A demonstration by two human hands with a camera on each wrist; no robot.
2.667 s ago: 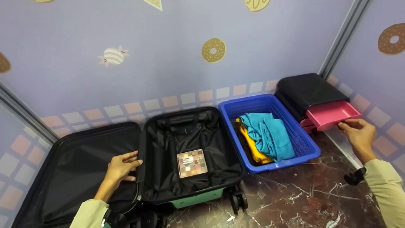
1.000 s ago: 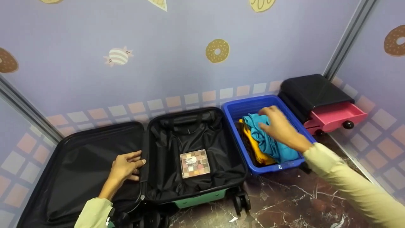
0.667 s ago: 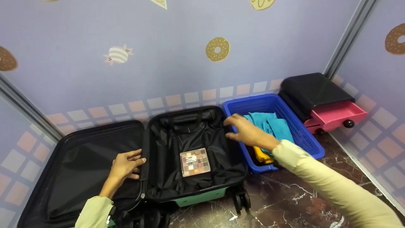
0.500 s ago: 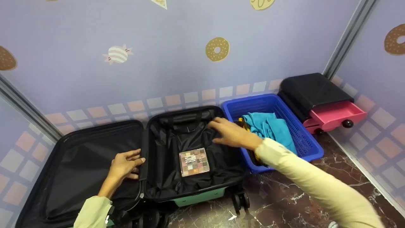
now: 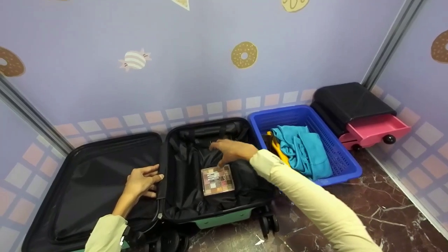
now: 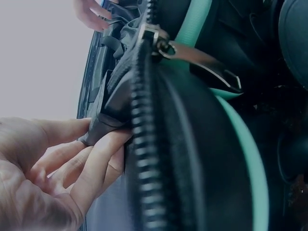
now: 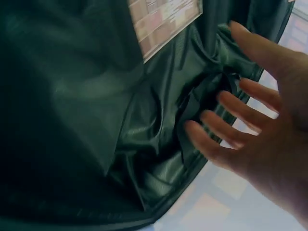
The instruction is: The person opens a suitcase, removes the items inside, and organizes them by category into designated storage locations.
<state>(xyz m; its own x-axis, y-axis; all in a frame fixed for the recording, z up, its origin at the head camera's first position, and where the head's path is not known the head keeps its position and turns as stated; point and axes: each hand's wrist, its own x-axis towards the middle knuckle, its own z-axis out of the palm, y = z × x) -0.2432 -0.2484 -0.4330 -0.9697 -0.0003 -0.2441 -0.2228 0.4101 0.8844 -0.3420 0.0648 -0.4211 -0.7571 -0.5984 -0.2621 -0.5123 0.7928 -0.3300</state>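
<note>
An open black-lined suitcase [image 5: 182,196] with a green shell lies flat, its lid half on the left. Inside the right half lies an eyeshadow palette [image 5: 217,180] with many coloured squares under a clear cover. Above the palette's far edge, my right hand [image 5: 233,151] hovers with fingers spread and holding nothing; the right wrist view shows these fingers [image 7: 219,127] apart over the dark lining. My left hand [image 5: 140,182] pinches the black fabric strip [image 6: 108,118] at the suitcase's hinge between thumb and fingers, close to the zipper [image 6: 147,159].
Right of the suitcase stands a blue basket [image 5: 344,168] with folded turquoise cloth [image 5: 304,150] and yellow cloth [image 5: 280,150]. Beyond it, a black drawer unit [image 5: 351,99] has its pink drawer [image 5: 379,127] pulled out. A patterned wall [image 5: 196,70] closes off the back.
My right hand has let go of the pink drawer's knob and swung left, across the blue basket, to above the palette. The left hand stays at the hinge.
</note>
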